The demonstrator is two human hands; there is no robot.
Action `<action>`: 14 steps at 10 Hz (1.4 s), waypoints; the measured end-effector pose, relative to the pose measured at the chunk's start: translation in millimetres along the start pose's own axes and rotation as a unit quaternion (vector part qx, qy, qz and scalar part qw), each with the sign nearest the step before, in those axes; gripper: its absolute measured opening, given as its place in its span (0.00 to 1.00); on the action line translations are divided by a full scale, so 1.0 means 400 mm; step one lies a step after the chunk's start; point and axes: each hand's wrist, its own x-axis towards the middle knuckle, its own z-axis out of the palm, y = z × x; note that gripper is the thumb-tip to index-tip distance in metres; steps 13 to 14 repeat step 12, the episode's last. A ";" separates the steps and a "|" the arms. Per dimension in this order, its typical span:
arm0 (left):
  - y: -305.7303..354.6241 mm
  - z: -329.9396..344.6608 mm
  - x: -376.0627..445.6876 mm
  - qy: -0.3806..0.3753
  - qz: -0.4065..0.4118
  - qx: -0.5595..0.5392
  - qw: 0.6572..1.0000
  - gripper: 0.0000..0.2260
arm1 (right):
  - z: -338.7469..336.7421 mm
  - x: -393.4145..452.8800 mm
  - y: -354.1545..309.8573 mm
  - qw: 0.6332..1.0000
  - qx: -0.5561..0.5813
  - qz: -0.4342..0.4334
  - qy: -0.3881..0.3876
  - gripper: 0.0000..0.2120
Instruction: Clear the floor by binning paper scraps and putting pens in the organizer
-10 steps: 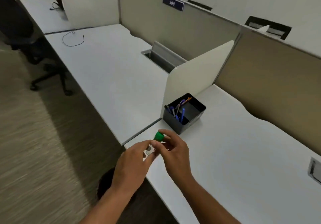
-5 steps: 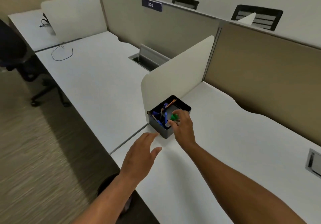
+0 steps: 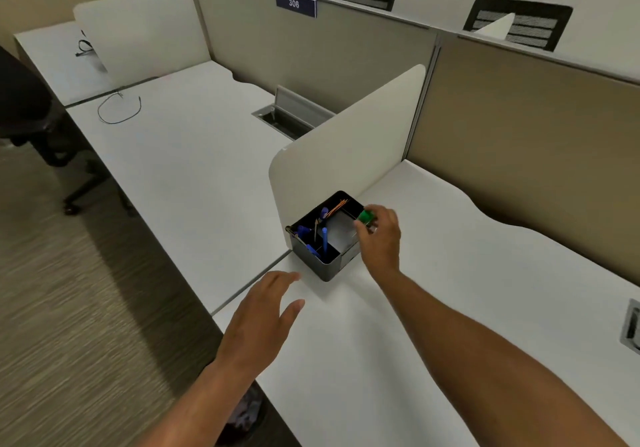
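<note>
A black organizer stands on the white desk against a cream divider panel. Several blue pens stand in its left compartments and thin orange sticks lean at its back. My right hand hovers over the organizer's right side, fingers pinched on a marker with a green cap. My left hand floats above the desk's front edge with its fingers spread and nothing in it. A dark bin with pale scraps inside shows under the desk beside my left forearm.
The cream divider rises just behind the organizer. A cable slot and a loose wire loop lie on the neighbouring desk. An office chair stands on the carpet at left. A desk socket sits at far right.
My right hand carried the green-capped marker from the desk's front edge to the organizer and then toward its right side. My left hand let go of it and opened.
</note>
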 end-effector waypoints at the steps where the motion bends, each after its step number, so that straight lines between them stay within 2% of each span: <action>1: -0.005 0.008 -0.002 -0.003 0.003 0.005 1.000 0.19 | -0.022 0.076 0.022 0.999 -0.022 0.008 0.026 0.14; 2: -0.017 0.015 -0.005 -0.005 -0.002 0.009 1.000 0.19 | -0.018 0.129 0.040 0.998 -0.055 -0.004 0.013 0.15; 4: -0.045 0.038 -0.006 -0.016 -0.003 -0.001 1.000 0.19 | 0.015 0.147 0.086 0.990 -0.127 -0.016 -0.066 0.16; 5: -0.054 0.053 -0.008 -0.016 0.002 -0.003 1.000 0.19 | 0.020 0.134 0.124 0.984 -0.159 -0.012 -0.080 0.15; 7: -0.057 0.067 -0.018 -0.020 0.017 0.007 1.000 0.18 | 0.009 0.109 0.156 0.957 -0.266 -0.058 -0.097 0.12; 8: -0.050 0.067 -0.019 -0.024 0.020 0.009 0.999 0.19 | -0.009 0.082 0.146 0.949 -0.282 -0.079 -0.118 0.15; 9: -0.034 0.061 -0.015 -0.016 0.041 0.023 0.999 0.19 | -0.025 0.050 0.107 0.959 -0.252 -0.072 -0.111 0.20; 10: 0.009 0.037 0.006 0.015 0.089 0.081 0.993 0.18 | -0.057 0.008 0.018 0.948 -0.265 -0.152 -0.086 0.21; 11: 0.066 0.003 0.050 0.086 0.145 0.126 0.978 0.20 | -0.110 -0.028 -0.087 0.924 -0.281 -0.258 -0.028 0.21; 12: 0.135 -0.054 0.085 0.126 0.176 0.172 0.961 0.21 | -0.177 -0.072 -0.195 0.912 -0.300 -0.280 -0.007 0.23; 14: 0.135 -0.054 0.085 0.126 0.176 0.172 0.961 0.21 | -0.177 -0.072 -0.195 0.912 -0.300 -0.280 -0.007 0.23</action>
